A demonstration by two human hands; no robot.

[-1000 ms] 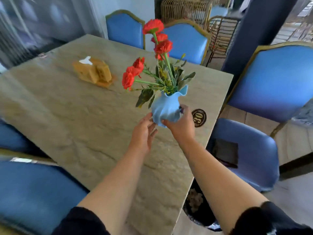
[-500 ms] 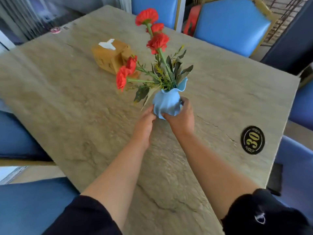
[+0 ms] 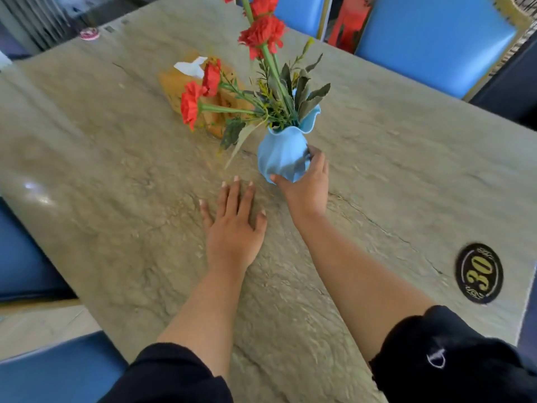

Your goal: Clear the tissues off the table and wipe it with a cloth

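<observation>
We see the stone-patterned table [image 3: 122,175] filling most of the view, with blue chairs [image 3: 436,39] drawn up round its edges, presumably so that the top stays reachable from every side. No loose tissues and no cloth show on the part of the surface we can see, so we judge that either the clearing is done or the only tissue left is the one in the box.

Near the middle stands the blue vase [image 3: 280,157] of red flowers [image 3: 263,34], its stems leaning out to the left. Our right hand [image 3: 308,184] holds the vase low on its body, thumb at the base and fingers curled round the far side; a grip that low probably serves to steady it on the table top, though we cannot tell whether its foot is fully down. Our left hand [image 3: 234,228] lies flat beside it with fingers straight and spread, holding nothing, likely as a brace.

Behind the flowers sits the wooden tissue box [image 3: 177,82], one white tissue [image 3: 190,66] poking from its top, kept well apart from the near edge. Smallest is the oval number plaque [image 3: 479,273] at the right corner, marked 30.
</observation>
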